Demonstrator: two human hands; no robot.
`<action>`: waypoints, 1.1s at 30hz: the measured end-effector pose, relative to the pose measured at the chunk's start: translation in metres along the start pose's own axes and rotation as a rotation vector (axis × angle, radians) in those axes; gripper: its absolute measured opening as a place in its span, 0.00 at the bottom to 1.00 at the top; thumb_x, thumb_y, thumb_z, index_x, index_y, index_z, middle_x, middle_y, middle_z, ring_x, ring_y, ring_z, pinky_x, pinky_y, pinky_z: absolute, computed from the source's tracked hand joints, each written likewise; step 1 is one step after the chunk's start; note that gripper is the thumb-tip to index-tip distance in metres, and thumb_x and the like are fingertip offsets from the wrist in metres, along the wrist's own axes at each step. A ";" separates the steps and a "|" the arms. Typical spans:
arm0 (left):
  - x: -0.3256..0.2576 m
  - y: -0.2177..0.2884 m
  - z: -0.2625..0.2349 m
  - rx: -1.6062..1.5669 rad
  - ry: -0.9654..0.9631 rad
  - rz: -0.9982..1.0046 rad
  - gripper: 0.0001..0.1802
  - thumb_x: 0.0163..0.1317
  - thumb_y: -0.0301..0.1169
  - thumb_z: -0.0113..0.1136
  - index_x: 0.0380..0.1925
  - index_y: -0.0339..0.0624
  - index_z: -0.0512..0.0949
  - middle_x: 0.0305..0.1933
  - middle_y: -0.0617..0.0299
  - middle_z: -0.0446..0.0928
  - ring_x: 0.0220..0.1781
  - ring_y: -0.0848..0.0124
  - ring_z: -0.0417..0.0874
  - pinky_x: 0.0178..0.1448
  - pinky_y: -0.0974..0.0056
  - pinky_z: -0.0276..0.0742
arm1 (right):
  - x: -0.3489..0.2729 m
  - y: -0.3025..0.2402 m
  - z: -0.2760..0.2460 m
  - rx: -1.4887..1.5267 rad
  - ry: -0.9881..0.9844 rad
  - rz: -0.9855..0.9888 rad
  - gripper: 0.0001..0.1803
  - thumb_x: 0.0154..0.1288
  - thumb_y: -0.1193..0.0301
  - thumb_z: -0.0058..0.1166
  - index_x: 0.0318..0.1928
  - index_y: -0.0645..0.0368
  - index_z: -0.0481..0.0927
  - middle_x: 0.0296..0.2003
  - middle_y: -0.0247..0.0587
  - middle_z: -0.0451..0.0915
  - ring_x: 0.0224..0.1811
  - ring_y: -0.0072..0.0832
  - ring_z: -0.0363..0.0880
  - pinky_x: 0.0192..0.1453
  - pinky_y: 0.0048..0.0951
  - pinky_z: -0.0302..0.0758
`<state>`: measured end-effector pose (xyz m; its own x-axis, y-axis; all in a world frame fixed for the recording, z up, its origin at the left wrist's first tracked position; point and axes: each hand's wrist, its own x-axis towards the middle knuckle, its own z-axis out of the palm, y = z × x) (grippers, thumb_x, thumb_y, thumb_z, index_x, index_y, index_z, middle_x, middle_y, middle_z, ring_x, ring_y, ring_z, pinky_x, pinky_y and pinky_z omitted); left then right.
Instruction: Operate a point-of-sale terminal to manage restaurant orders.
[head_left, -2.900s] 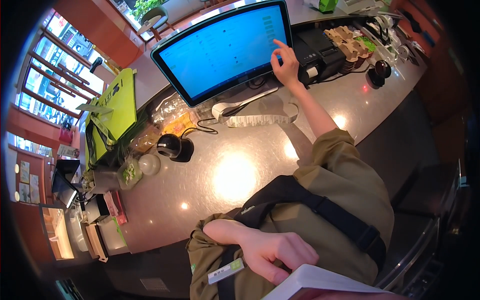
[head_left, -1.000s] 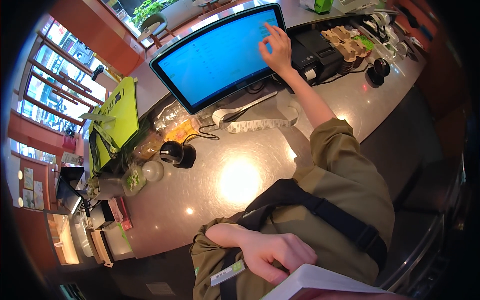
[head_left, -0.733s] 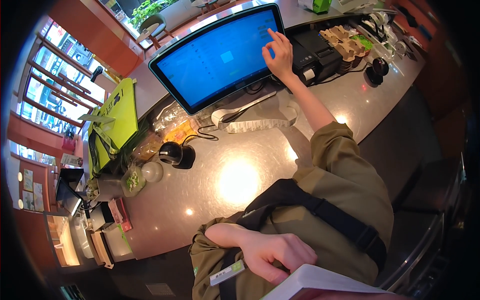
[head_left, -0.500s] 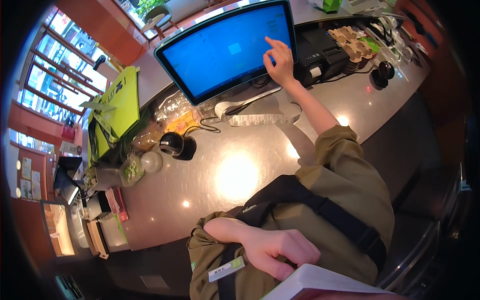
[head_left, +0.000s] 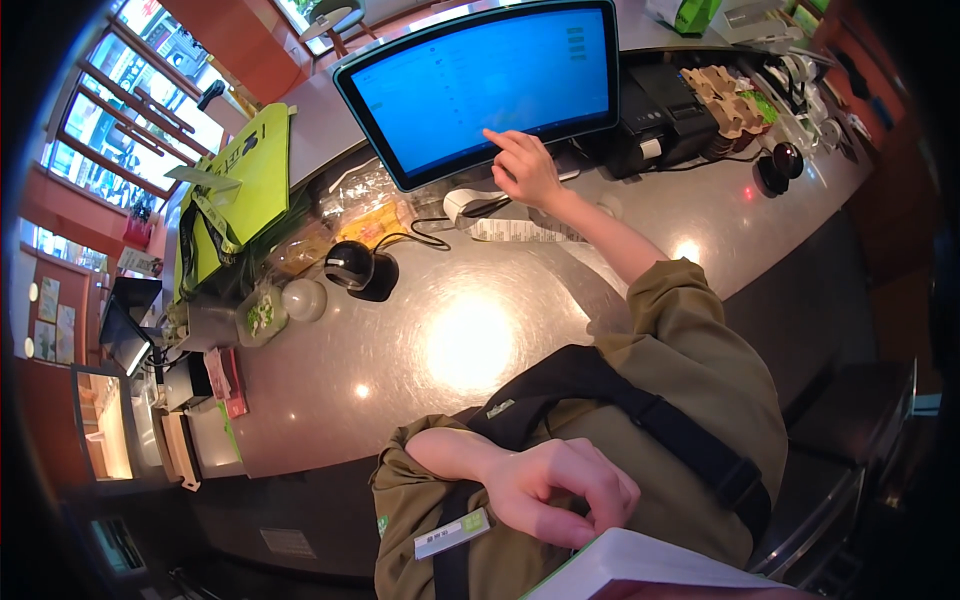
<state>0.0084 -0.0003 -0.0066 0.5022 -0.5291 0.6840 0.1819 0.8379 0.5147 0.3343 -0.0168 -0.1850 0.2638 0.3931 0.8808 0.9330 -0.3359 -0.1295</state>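
At the lower edge of a large blue touchscreen (head_left: 490,85), my right hand (head_left: 528,172) points with its index finger out and holds nothing. The fingertip is at or just in front of the glass; actual contact cannot be made out. My left hand (head_left: 560,488) is bent across my body with its fingers curled in. Whatever it may hold is hidden. Close beside its fingertips is the corner of a white flat-sided object (head_left: 640,565), cut off by the lower edge. Below the screen, a printed paper strip (head_left: 525,232) trails from a white roll on the counter.
The metal counter (head_left: 330,420) curves around me. A black round device (head_left: 350,265) on a cable and packaged goods (head_left: 380,220) sit left, near a yellow-green bag (head_left: 245,180). Right of the screen are a black printer (head_left: 665,120), cardboard cup carriers (head_left: 722,100) and another round device (head_left: 780,165).
My right hand has moved down and left across the screen, from its right side to its lower edge. The screen's content differs. My left hand stays curled in nearly the same place.
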 end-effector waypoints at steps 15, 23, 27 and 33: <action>0.001 0.002 0.002 -0.007 -0.017 0.021 0.14 0.69 0.34 0.55 0.34 0.30 0.77 0.28 0.55 0.77 0.26 0.60 0.78 0.32 0.58 0.70 | 0.006 0.000 0.005 -0.033 0.003 -0.005 0.06 0.54 0.74 0.58 0.26 0.60 0.75 0.59 0.44 0.79 0.54 0.41 0.76 0.55 0.38 0.71; 0.005 0.005 0.003 0.031 -0.029 0.050 0.13 0.71 0.32 0.53 0.34 0.30 0.77 0.27 0.54 0.77 0.27 0.59 0.79 0.32 0.58 0.70 | 0.001 -0.005 0.001 -0.018 -0.004 0.000 0.06 0.54 0.73 0.58 0.25 0.60 0.76 0.59 0.43 0.79 0.54 0.41 0.76 0.56 0.39 0.69; 0.006 0.005 0.001 0.044 -0.047 0.021 0.14 0.72 0.31 0.51 0.33 0.29 0.76 0.28 0.54 0.77 0.27 0.59 0.78 0.32 0.57 0.70 | -0.007 -0.002 -0.005 -0.022 0.005 0.024 0.06 0.54 0.74 0.58 0.26 0.61 0.76 0.59 0.44 0.79 0.54 0.40 0.76 0.56 0.39 0.69; 0.008 0.004 -0.001 0.048 -0.075 -0.037 0.14 0.72 0.31 0.50 0.33 0.28 0.76 0.28 0.53 0.77 0.27 0.58 0.78 0.32 0.57 0.71 | -0.013 0.006 -0.016 -0.035 0.047 0.049 0.06 0.55 0.74 0.57 0.25 0.61 0.75 0.57 0.44 0.80 0.52 0.40 0.76 0.55 0.40 0.70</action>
<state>0.0135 -0.0009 0.0001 0.4311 -0.5694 0.6999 0.1574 0.8113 0.5631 0.3327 -0.0380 -0.1904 0.2966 0.3351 0.8943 0.9097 -0.3842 -0.1577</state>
